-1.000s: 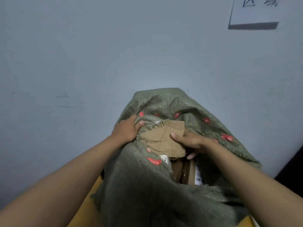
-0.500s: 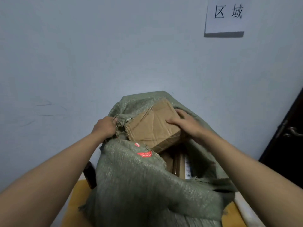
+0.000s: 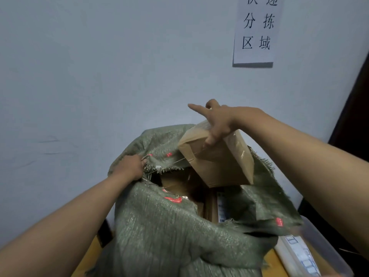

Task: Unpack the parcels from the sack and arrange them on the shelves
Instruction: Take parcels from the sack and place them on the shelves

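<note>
Green sack (image 3: 169,226) on yellow surface (image 3: 87,262)

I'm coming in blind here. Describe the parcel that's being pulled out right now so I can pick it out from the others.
Find the green woven sack standing against the pale wall. Above its open mouth, the right hand grips a brown cardboard box by its upper edge, tilted and sealed with clear tape. Unlike the other parcels, which sit down inside the sack, it hangs raised in the air.

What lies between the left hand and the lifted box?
In the head view, only the sack's frayed rim spans from the left hand to the box.
</note>
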